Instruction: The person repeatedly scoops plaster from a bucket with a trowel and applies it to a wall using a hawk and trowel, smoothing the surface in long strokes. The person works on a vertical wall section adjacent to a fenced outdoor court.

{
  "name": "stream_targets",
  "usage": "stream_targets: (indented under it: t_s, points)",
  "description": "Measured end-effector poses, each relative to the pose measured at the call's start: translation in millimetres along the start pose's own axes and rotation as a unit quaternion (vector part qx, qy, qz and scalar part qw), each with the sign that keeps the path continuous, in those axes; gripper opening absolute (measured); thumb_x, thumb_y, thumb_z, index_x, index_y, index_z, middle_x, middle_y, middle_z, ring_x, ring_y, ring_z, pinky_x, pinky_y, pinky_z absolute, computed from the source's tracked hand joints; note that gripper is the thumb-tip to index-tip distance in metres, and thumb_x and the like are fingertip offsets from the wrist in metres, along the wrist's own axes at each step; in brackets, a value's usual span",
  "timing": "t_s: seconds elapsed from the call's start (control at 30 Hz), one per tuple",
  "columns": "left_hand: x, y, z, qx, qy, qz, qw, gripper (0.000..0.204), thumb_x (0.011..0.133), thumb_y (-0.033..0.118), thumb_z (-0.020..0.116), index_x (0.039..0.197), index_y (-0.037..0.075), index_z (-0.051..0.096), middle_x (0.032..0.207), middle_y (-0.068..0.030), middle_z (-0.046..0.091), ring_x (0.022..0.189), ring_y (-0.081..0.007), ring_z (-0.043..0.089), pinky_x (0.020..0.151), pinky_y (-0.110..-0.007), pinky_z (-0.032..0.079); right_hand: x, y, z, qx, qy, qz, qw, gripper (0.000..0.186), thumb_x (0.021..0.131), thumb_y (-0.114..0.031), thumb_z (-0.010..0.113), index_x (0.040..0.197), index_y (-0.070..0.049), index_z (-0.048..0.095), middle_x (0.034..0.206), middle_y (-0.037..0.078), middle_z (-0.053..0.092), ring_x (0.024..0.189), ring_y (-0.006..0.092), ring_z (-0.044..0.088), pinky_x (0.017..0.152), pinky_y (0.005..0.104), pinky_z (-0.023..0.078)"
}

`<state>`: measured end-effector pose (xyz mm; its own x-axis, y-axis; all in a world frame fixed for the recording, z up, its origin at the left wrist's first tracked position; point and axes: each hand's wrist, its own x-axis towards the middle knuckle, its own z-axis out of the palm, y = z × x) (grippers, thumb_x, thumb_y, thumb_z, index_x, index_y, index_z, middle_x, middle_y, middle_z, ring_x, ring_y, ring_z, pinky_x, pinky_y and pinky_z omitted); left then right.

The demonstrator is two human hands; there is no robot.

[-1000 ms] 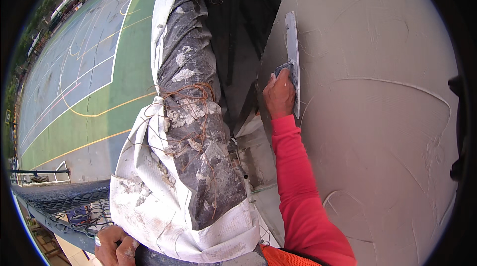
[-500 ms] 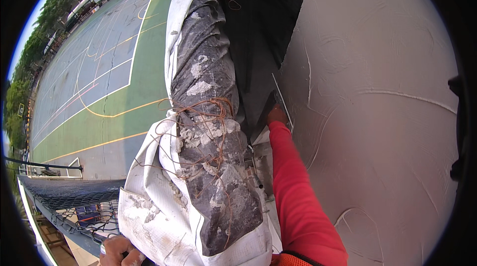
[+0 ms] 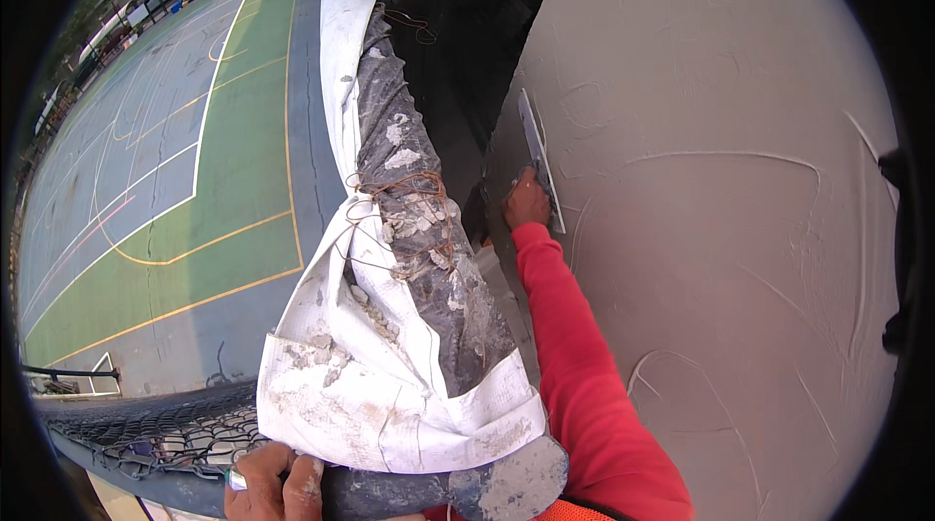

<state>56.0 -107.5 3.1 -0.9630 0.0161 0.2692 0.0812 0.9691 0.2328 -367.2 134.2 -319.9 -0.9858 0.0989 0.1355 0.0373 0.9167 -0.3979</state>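
My right hand [image 3: 527,202], in a red sleeve, is closed around a plastering trowel [image 3: 547,163]. The trowel's long flat blade stands nearly edge-on against the grey plastered wall [image 3: 721,258], near the wall's left edge. At the bottom left, my left hand [image 3: 274,484] has its fingers curled over a dark rail [image 3: 380,494]. Between my hands runs a thick post wrapped in dark sheeting [image 3: 414,166], spotted with dried plaster and bound with rusty wire [image 3: 414,180]. A white woven sheet [image 3: 390,424] hangs around its near end.
Curved ridges and trowel marks run across the wall. Below on the left lies a green and blue sports court [image 3: 209,229]. Black netting [image 3: 175,424] stretches beside my left hand. A dark gap [image 3: 458,54] separates the post from the wall.
My right hand has carried the trowel farther up along the wall's left edge, so more of the blade shows. My view has shifted, and more of the rail at my left hand is visible.
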Motion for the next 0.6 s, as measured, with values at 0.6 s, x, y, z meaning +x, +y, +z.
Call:
stream_targets:
  t_s: [0.6]
  points:
    - [-30,-19,7,0.000,0.076,0.133,0.988,0.070,0.079,0.053,0.083,0.123,0.001,0.067,0.116,-0.0184,0.060,0.092,-0.0340,0.064,0.072,-0.043,0.049,-234,-15,-332,-0.018,0.303,-0.034,0.952,0.022,0.102,-0.012,0.060,0.112,0.004,0.049,0.086,0.033,0.064,0.085,0.0539,0.064,0.074,0.0582,0.049]
